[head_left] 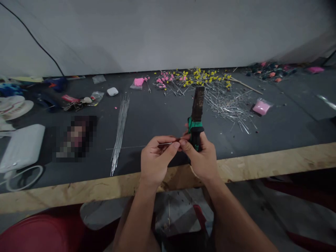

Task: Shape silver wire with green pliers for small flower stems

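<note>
My left hand (157,157) is closed in a pinch on a thin metal wire (136,146), whose free length points left across a bundle of straight wires (120,129). Pliers (197,112) with dark, worn jaws and green-and-black handles stand upright in my right hand (203,157). The thumb and finger of that hand also meet my left fingertips at the wire's end. What sits between the fingertips is too small to make out. The pliers' jaws point away from me, toward the wall.
Behind the pliers lies a heap of loose wires (228,105), with yellow- and pink-tipped wires (204,77) at the back. A pink packet (261,106) lies to the right. At left are a white power bank (23,147), a white earbud case (112,91) and keys (76,105). The table's wooden edge (105,189) runs below.
</note>
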Demonstrator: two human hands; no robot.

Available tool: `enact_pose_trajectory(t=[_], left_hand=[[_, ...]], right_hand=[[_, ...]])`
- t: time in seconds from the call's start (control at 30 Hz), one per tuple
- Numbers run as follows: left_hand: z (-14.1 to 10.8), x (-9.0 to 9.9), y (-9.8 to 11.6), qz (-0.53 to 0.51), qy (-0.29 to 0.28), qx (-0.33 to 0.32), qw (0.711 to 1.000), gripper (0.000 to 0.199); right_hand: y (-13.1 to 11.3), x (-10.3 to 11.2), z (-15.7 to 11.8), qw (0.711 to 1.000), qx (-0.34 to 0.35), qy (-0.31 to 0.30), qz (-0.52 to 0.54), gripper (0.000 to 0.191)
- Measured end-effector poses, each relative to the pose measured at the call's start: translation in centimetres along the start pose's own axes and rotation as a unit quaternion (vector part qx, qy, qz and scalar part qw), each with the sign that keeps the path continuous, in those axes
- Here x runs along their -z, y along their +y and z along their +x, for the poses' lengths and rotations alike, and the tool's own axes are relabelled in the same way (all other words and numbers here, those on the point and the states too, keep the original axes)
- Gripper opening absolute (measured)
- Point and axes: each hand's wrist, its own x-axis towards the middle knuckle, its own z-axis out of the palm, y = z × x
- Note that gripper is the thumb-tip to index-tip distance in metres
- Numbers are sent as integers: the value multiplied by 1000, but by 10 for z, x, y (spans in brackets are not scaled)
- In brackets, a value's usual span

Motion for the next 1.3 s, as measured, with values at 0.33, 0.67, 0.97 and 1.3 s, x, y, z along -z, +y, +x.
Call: enact_pose_trajectory(t=[0.33,0.67,0.97,1.3], left_hand=[[-3,-6,-3,32,29,-27,999,9],[-4,-10,-3,18,22,-78,997,11],[-1,-7,-4,17,13,-30,999,11],[-2,-4,-3,-22,-7,-5,1000,12]], right_hand=[[-5,-1,0,999,-18,21,33,16],[-3,-3,-1,996,-17,18,81,14],[0,-1,0,995,-51,23,88,22],[1,-2,-2,992,-50,16,115,17]])
